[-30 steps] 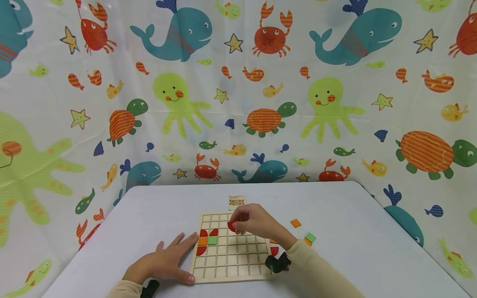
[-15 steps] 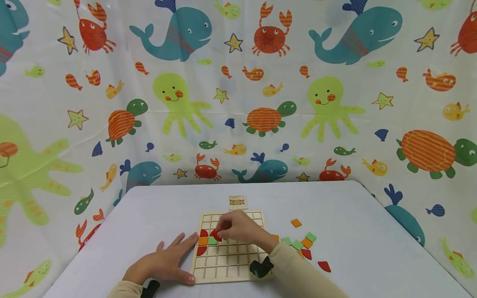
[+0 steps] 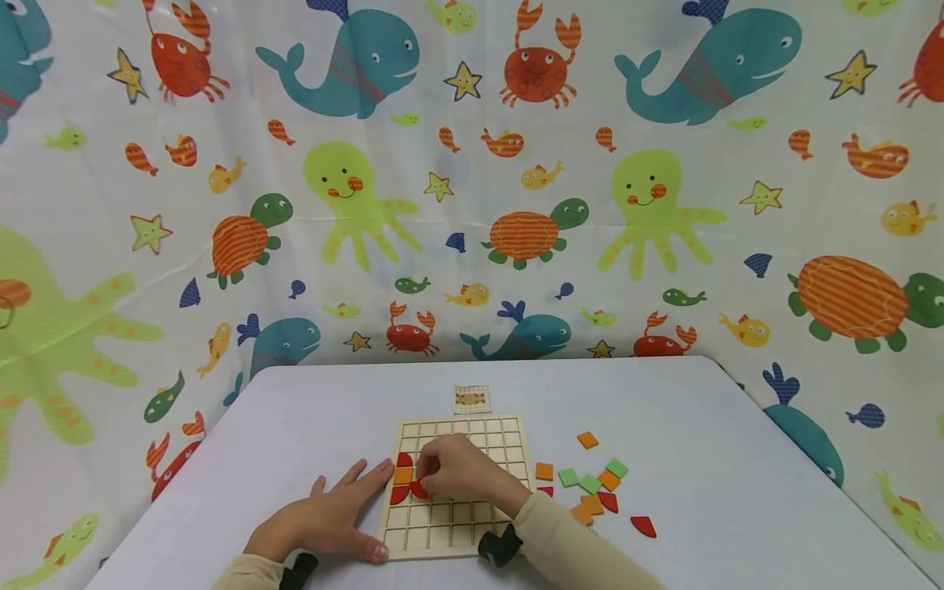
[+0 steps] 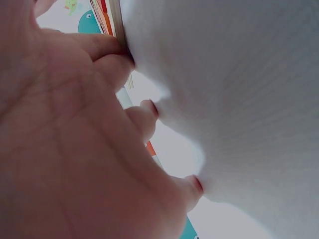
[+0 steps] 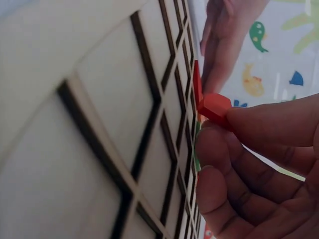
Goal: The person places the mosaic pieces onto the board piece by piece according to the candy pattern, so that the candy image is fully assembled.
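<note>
One red, curved-edged flat piece pinched at the left part of the pale wooden grid board

The piece is in the second column from the board's left edge; whether it touches the cell beneath cannot be told. The right hand is clamped on it, and the right wrist view shows it tilted between thumb and fingers. In the board's leftmost column, from far to near, sit a red quarter-round tile, an orange square tile and a second red quarter-round tile. A sliver of a green tile shows on the board by the right hand's fingertips. The left hand rests left of the board, fingers spread apart and gripping nothing, index fingertip at the board's left edge, thumb at its near left corner.

Just beyond the board's far edge lies a small printed paper card. Right of the board are scattered loose orange squares, light-green squares and red curved-edged tiles. Under the board spreads a white table; well beyond it hangs a white cloth printed with sea animals.
</note>
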A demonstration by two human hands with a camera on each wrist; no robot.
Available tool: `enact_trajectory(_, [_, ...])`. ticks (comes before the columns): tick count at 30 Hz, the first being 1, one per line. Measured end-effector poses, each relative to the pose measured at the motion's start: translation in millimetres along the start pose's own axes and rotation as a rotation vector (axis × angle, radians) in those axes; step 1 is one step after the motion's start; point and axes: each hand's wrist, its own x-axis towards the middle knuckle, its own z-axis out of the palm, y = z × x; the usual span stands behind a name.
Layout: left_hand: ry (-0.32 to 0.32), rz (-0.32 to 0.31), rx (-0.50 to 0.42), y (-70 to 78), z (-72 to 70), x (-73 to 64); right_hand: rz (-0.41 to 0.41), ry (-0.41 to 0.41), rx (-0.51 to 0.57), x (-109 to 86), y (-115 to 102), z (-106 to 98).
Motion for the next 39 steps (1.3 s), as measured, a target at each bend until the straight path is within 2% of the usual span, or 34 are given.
enact_trajectory(6, [0.003, 0.006, -0.004, -0.4, 0.0, 0.2, -0.040, -0.001, -0.047, 0.8, 2.1, 2.7])
enact_trajectory(12, [-0.004, -0.007, -0.008, -0.3, -0.4, 1.0, -0.011, -0.020, -0.051, -0.8, 0.0, 2.0])
enact_trajectory(17, [-0.006, -0.005, -0.014, 0.1, -1.1, 0.1, 0.012, -0.029, -0.112, -1.5, -1.3, 2.3])
enact_trajectory(23, [-0.007, -0.005, -0.017, 1.0, -1.3, -0.5, 0.006, -0.035, -0.175, -1.4, 0.9, 2.9])
enact_trajectory(39, [-0.005, -0.008, -0.021, 1.0, -1.1, -0.8, -0.003, -0.028, -0.217, -2.6, -1.2, 5.1])
